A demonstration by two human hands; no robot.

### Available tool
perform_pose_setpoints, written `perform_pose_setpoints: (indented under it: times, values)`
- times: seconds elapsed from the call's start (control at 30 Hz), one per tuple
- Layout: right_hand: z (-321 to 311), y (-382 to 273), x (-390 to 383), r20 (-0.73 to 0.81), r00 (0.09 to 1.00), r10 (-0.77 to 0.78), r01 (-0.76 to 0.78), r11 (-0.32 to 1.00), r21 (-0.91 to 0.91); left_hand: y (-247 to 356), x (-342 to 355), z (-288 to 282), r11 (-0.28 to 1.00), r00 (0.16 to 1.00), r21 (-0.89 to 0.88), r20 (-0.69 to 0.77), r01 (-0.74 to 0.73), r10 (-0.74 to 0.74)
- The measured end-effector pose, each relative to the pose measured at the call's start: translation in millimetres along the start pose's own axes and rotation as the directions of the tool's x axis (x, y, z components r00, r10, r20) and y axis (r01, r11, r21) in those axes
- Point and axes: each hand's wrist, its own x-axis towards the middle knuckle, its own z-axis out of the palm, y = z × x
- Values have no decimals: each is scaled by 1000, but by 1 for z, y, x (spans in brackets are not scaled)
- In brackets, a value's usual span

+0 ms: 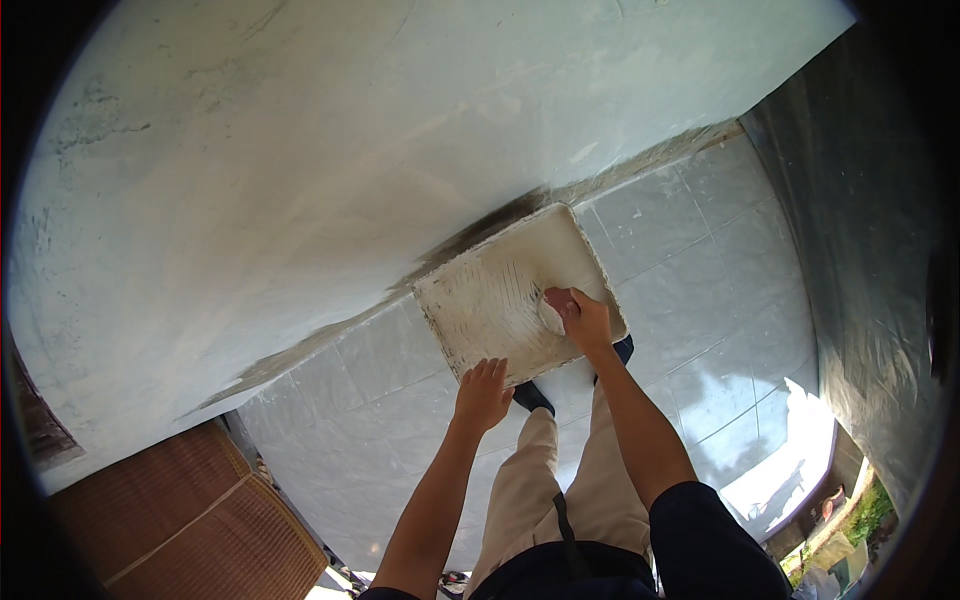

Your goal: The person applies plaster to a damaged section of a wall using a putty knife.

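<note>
A rectangular, paint-smeared white tray (488,272) with a ridged surface is in front of me, over my feet beside the wall. My right hand (585,322) grips the reddish-brown handle of a tool (557,298), apparently a brush; its head sits in or against a patch of white paint in the tray, and its shape is unclear. My left hand (485,393) has its fingers on the tray's near-left rim, with the thumb low at the edge.
A pale, stained wall (290,160) runs across the upper view. Grey sheeting (700,300) with square lines covers the floor. A dark plastic sheet (860,250) hangs at the right. A brown woven mat (180,510) lies lower left; greenery shows lower right.
</note>
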Motion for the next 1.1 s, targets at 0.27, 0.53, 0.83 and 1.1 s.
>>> perform_pose_setpoints:
  times: [0.27,0.53,0.83,1.1]
  values:
    - [-16,-11,-29,54,986,160,-164,982,91,4,-1,-20,998,999,51,21,23,-24]
    - [-43,-46,-2,288,920,266,-390,553,736,15,13,-78,992,996,125,-87,3,8]
    - [-126,-161,48,252,967,44,-253,309,917,69,42,-200,960,891,247,-396,-128,221]
    - [-200,-275,60,8,967,-255,55,238,970,130,38,-337,860,642,496,-622,-119,448]
